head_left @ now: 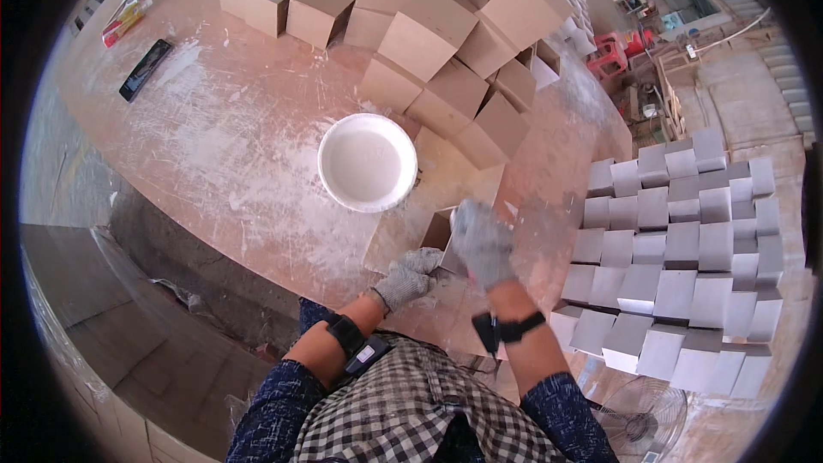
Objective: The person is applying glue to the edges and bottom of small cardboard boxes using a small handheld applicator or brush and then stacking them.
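Observation:
A small brown cardboard box (436, 230) sits between my two hands near the table's front edge, partly covered by them. My left hand (405, 280), in a grey knit glove, has its fingers closed on the near left side of the box. At the box's right side is my right hand (482, 244), also gloved and a little blurred. Its fingers are curled; what they hold is hidden from me. Just beyond the box stands a round white basin (367, 120) with whitish contents (367, 167).
Brown cardboard boxes (426, 34) are piled at the back of the table (214, 120). A phone (146, 69) lies at the far left. Stacked rows of grey-white boxes (673, 249) stand to the right, with a fan (639, 420) below. Wrapped cartons (111, 334) are at left.

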{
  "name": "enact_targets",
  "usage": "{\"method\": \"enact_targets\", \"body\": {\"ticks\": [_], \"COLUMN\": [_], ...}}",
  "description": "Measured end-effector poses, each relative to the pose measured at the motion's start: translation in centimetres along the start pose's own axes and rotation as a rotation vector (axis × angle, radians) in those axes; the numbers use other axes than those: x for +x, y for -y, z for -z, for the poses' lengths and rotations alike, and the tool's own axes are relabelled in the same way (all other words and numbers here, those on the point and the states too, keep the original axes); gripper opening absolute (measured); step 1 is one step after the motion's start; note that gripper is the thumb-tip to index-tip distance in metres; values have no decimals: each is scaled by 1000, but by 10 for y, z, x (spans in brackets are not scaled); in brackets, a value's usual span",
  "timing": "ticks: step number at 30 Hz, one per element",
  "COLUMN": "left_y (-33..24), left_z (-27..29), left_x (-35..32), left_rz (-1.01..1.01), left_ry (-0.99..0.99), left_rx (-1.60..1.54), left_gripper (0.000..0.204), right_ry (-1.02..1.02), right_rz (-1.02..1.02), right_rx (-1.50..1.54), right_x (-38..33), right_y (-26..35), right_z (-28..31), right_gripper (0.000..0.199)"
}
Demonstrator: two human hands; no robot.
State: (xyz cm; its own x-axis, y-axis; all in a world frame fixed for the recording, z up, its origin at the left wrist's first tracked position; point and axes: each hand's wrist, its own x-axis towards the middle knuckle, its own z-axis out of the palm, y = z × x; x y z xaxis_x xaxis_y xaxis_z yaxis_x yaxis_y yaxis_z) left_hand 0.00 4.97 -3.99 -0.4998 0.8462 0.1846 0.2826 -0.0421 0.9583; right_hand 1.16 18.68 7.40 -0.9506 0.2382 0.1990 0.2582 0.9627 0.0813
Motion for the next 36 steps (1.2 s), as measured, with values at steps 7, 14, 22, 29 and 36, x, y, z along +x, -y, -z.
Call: {"method": "enact_targets", "body": {"ticks": [7, 14, 22, 29, 36], "left_y": [2, 18, -15, -32, -61], "left_z": [4, -4, 18, 35, 37], "left_x": [-2, -1, 5, 18, 24], "left_rz": [-22, -97, -17, 95, 351], "left_ry": [23, -64, 112, 201, 226], "left_rx": [-46, -50, -259, -7, -431], "left_gripper": [28, 24, 31, 35, 36], "right_ry": [159, 181, -177, -442, -411], "right_rz": [63, 176, -840, -1152, -1096], "right_rx": [-187, 244, 1337, 2015, 2280], "right_x": [-8, -97, -143, -179, -169], "right_y": [32, 34, -22, -69, -67], "right_z": [30, 43, 48, 22, 21], "right_gripper": [19, 14, 13, 12, 15]}}
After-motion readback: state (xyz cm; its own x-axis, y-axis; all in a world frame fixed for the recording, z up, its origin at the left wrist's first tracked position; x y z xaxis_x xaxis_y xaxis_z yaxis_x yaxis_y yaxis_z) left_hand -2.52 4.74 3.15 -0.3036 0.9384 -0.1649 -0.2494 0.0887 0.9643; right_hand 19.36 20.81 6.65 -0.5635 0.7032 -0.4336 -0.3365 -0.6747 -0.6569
